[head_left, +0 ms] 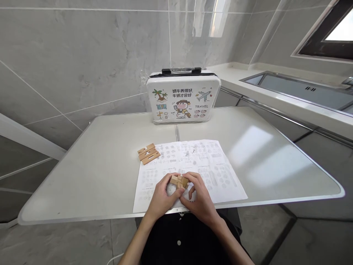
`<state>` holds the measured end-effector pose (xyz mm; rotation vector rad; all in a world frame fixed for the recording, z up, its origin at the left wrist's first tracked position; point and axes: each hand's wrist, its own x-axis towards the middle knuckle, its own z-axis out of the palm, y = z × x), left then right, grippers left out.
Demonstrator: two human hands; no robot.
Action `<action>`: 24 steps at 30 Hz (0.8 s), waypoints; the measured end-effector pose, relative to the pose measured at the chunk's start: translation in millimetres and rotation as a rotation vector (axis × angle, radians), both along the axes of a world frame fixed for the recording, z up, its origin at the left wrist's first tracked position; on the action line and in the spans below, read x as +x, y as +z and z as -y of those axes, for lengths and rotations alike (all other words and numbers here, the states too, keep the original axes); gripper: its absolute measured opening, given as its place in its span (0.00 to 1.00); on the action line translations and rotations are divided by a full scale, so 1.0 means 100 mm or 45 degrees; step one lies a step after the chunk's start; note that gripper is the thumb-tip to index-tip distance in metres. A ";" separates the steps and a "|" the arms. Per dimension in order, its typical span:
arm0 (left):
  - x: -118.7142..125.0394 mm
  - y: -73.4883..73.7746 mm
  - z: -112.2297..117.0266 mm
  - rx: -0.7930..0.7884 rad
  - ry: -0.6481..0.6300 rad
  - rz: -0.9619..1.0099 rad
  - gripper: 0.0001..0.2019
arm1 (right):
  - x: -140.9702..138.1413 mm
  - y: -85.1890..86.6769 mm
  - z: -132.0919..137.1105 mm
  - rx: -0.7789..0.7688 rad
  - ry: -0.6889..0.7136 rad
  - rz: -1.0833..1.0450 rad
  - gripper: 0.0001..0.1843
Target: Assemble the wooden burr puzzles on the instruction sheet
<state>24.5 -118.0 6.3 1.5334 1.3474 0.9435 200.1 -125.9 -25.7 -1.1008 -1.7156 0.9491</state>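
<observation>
A small wooden interlocking block puzzle (179,180) is held between both hands just above the near part of a printed paper sheet (231,180). My left hand (163,195) grips it from the left, with thumb and fingers closed on its side. From the right, my right hand (199,197) holds the same puzzle, its fingers curled round the edge. The hands hide part of its sides and underside. Several flat, notched wooden pieces (149,154) lie side by side at the sheet's upper left corner, apart from both hands.
A white case (182,97) with cartoon prints and a black handle stands at the table's back edge against the tiled wall. The light table (91,176) has a centre seam. On the right is a counter with a sink (300,92).
</observation>
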 end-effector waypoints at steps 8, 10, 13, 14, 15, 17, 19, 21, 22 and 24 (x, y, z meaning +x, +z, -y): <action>-0.07 -0.08 0.00 0.005 0.259 0.142 0.22 | 0.04 -0.03 0.01 0.020 -0.121 -0.001 0.33; -0.08 -0.10 0.00 -0.003 0.343 0.211 0.24 | 0.03 -0.06 -0.01 0.020 -0.203 0.036 0.33; -0.09 -0.11 0.00 -0.014 0.359 0.287 0.27 | 0.00 -0.10 -0.05 0.050 -0.268 0.115 0.31; -0.09 -0.11 0.00 -0.016 0.344 0.293 0.27 | -0.01 -0.11 -0.06 0.073 -0.272 0.143 0.30; -0.09 -0.11 0.00 -0.015 0.328 0.288 0.27 | -0.03 -0.12 -0.07 0.104 -0.278 0.170 0.29; -0.09 -0.11 0.00 -0.009 0.297 0.262 0.26 | -0.06 -0.14 -0.08 0.170 -0.295 0.227 0.29; -0.09 -0.11 0.01 -0.004 0.265 0.235 0.26 | -0.09 -0.14 -0.08 0.220 -0.315 0.280 0.28; -0.09 -0.12 0.01 0.001 0.235 0.215 0.26 | -0.11 -0.14 -0.08 0.244 -0.329 0.321 0.27; -0.09 -0.12 0.01 0.003 0.224 0.209 0.27 | -0.11 -0.14 -0.08 0.249 -0.334 0.337 0.27; -0.08 -0.12 0.01 0.005 0.213 0.209 0.28 | -0.11 -0.14 -0.09 0.251 -0.343 0.362 0.28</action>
